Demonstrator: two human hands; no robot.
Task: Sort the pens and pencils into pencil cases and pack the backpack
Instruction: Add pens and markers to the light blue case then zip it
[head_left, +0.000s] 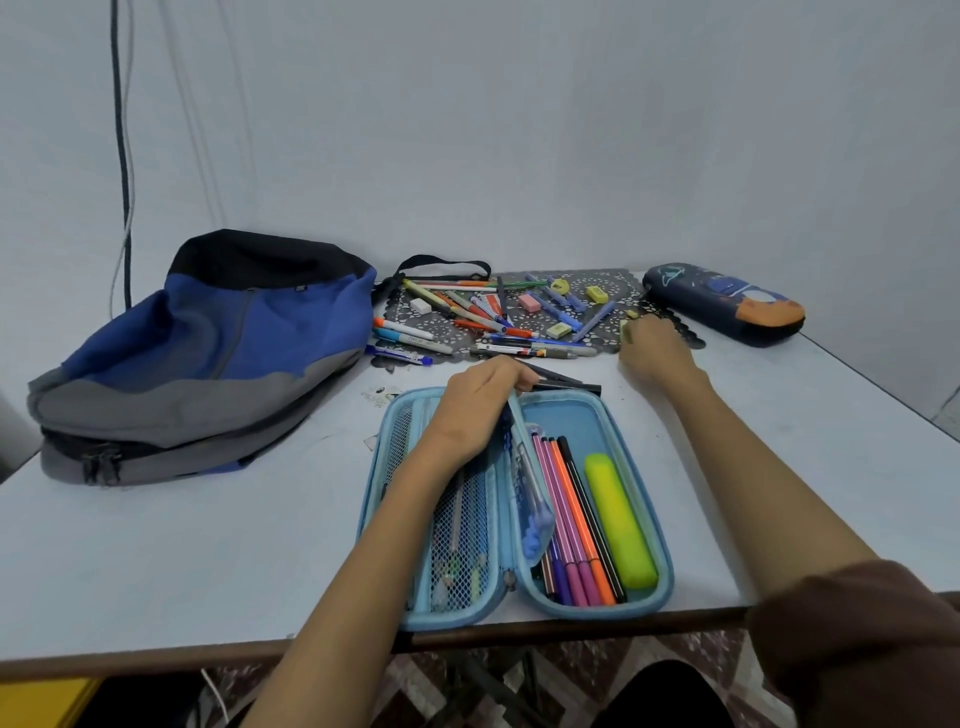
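Some pens already lie in the open light blue pencil case (666, 561), bottom middle. The left hand (478, 400) grips thin black pens (571, 385) at its top. I cannot tell the right hand's (654, 353) grip. Many loose colourful pens (488, 312) wait mid-frame. The blue-grey cloth backpack (218, 338), left, looks unpacked.

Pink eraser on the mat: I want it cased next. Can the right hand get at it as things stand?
Probably yes. The right hand rests on the mat, and the pink eraser lies uncovered to its left, with only loose pens beside it.
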